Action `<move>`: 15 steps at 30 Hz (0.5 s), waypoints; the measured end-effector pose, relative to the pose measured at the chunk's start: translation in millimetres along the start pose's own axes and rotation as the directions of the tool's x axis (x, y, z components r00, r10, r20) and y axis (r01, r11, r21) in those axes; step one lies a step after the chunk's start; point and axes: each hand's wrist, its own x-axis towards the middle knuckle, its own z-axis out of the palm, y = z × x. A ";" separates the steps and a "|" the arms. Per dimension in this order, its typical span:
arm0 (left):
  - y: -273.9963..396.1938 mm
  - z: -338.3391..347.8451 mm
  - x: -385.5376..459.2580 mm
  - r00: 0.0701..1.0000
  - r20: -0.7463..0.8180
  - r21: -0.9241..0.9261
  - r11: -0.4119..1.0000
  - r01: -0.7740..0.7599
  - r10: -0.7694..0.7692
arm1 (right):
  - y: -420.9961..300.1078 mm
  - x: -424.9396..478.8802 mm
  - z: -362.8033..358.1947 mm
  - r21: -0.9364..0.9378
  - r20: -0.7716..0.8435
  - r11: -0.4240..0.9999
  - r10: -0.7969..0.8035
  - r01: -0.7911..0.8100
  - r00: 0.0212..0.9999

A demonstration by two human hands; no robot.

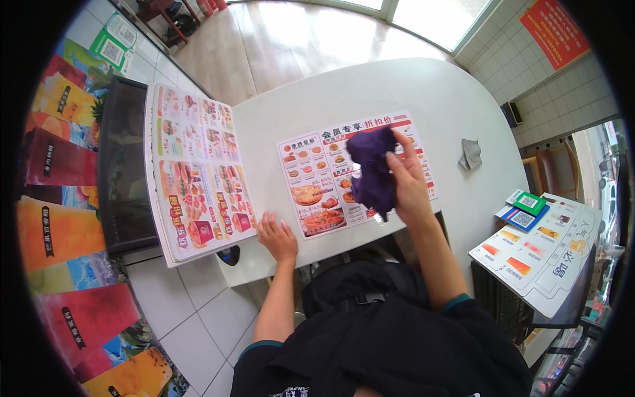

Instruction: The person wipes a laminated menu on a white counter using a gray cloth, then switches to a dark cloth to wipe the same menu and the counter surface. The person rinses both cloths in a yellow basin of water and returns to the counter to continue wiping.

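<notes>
My right hand grips a crumpled dark purple cloth. The cloth hangs over a printed laminated menu sheet that lies flat on the white counter, and it hides part of the print. Palm down by the counter's near edge, my left hand has its fingers slightly apart and holds nothing. Its fingertips are at the lower right corner of an upright menu board; whether they touch it cannot be told. A grey folded rag lies on the counter to the right.
A dark monitor stands behind the menu board, with a computer mouse below. At right, a second menu board bears green and blue code cards. Drink posters line the left side. A black bag is against my front.
</notes>
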 end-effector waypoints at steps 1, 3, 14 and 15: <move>1.6 -0.2 0.5 1.000 0.009 -0.010 1.000 0.007 -0.007 | -3.7 -3.7 19.7 0.057 0.082 0.998 0.005 -0.009 0.997; 4.2 -0.5 0.5 0.999 0.026 -0.026 0.999 0.022 -0.021 | -7.3 -7.5 45.7 0.070 0.150 0.998 -0.020 0.010 0.989; -3.0 1.1 -1.5 1.000 -0.008 -0.050 0.999 -0.005 0.005 | -1.4 -10.5 -14.1 -0.277 -0.059 0.955 -0.122 0.101 0.991; -0.9 2.0 -0.9 1.000 -0.005 -0.037 0.999 -0.008 0.008 | 12.2 -8.3 -40.4 -0.358 -0.075 0.930 -0.112 0.078 0.991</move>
